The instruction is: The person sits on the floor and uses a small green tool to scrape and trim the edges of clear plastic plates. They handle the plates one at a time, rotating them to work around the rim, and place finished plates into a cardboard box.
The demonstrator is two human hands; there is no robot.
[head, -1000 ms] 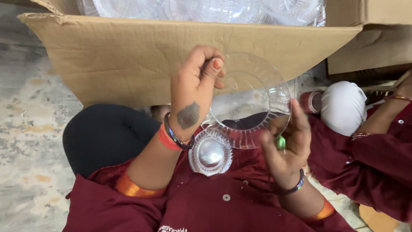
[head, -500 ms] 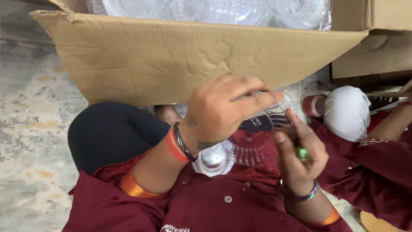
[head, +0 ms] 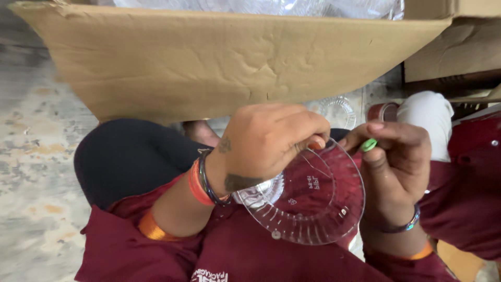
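The left hand (head: 269, 141), in the middle of the frame, is curled into a loose fist over the upper edge of a clear plastic lid (head: 313, 201). Its fingers (head: 308, 130) are bent tight and pinch the lid's rim near the top. The lid is round and ribbed along its lower edge, and it sits tilted in the centre right of the frame, above the lap, with the maroon shirt (head: 229, 256) showing through it.

The right hand (head: 396, 162), at the right of the frame, touches the lid's right edge. Its thumb and forefinger are closed narrow on a small green piece (head: 368, 144) just above the lid's upper right rim; what that piece is cannot be told.

A second clear ribbed plastic piece (head: 259, 192) shows under the left wrist, partly hidden behind the lid. The left wrist wears an orange and a dark band (head: 201, 183), and the right wrist wears a dark bracelet (head: 404, 227).

A large cardboard box (head: 219, 62) fills the upper part of the frame, with clear plastic ware (head: 261, 6) at its top edge. Another clear lid (head: 338, 110) lies on the floor just below the box. At the far right another person's maroon sleeve (head: 469, 198) and a white cloth bundle (head: 430, 117) are near the right hand.
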